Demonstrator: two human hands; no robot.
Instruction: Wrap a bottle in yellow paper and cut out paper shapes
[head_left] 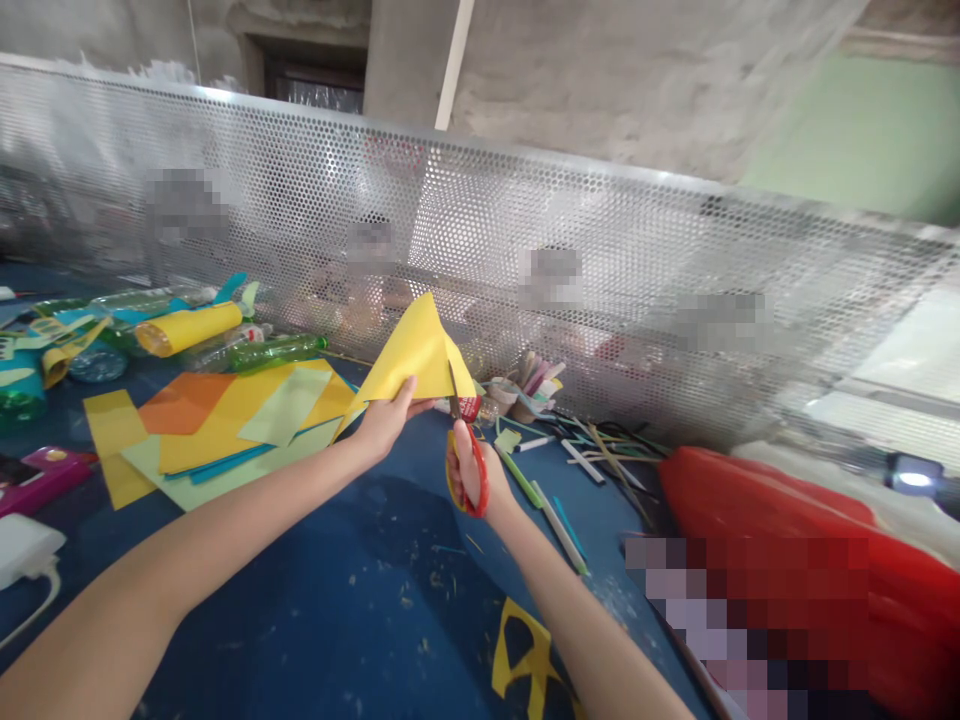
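Note:
My left hand (390,415) pinches the lower edge of a folded or bent yellow sheet of paper (412,350), held up above the blue table. In my right hand (480,470) is a pair of scissors (483,488) with red and yellow handles, fingers through the loops. Its dark blades point upward and lie across the right part of the yellow paper. Below my right forearm a yellow paper offcut (521,650) with cut-out holes rests on the table.
Coloured paper sheets (187,405) and plastic bottles (277,350) lie at the left, near a magenta device (45,480) and white charger (30,550). Straws and pens (559,525) lie right. Behind stands a perforated metal panel (300,170); a red bag-like thing (765,500) sits right.

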